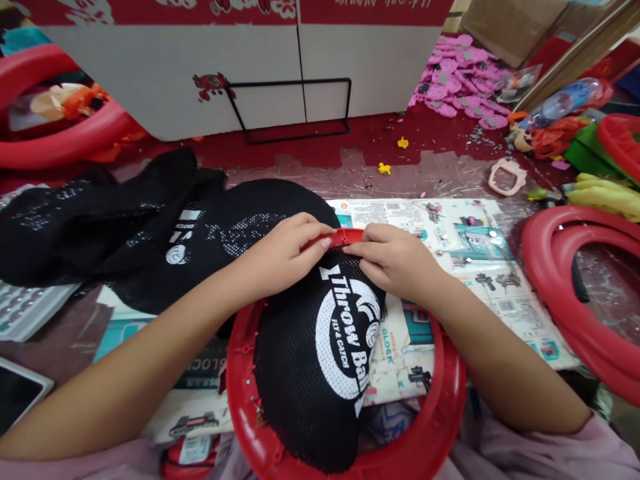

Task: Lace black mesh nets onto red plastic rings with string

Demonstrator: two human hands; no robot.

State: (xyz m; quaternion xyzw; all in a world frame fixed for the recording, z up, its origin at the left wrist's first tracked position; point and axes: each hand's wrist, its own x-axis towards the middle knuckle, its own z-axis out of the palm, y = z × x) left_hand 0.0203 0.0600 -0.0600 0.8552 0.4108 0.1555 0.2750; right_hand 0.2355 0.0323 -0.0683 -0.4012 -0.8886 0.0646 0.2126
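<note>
A red plastic ring (447,393) rests in front of me, its near side at my lap. Across its opening lies a black mesh disc (295,373) printed "Throw Ball, Fly & Catch" in white, its right edge hanging loose and folded. At the ring's far edge, my left hand (295,250) pinches the mesh and rim between thumb and fingers. My right hand (395,257) is closed on the same rim just to the right, fingers curled over the mesh edge. A short stretch of red rim with a small peg shows between the hands.
More black mesh pieces (150,227) lie in a heap at left. Flattened printed cardboard (480,267) covers the table. Red rings (550,267) stack at right; others (60,143) are at left. A white box (175,80) with a black wire frame (290,83) and pink parts (455,80) stand behind.
</note>
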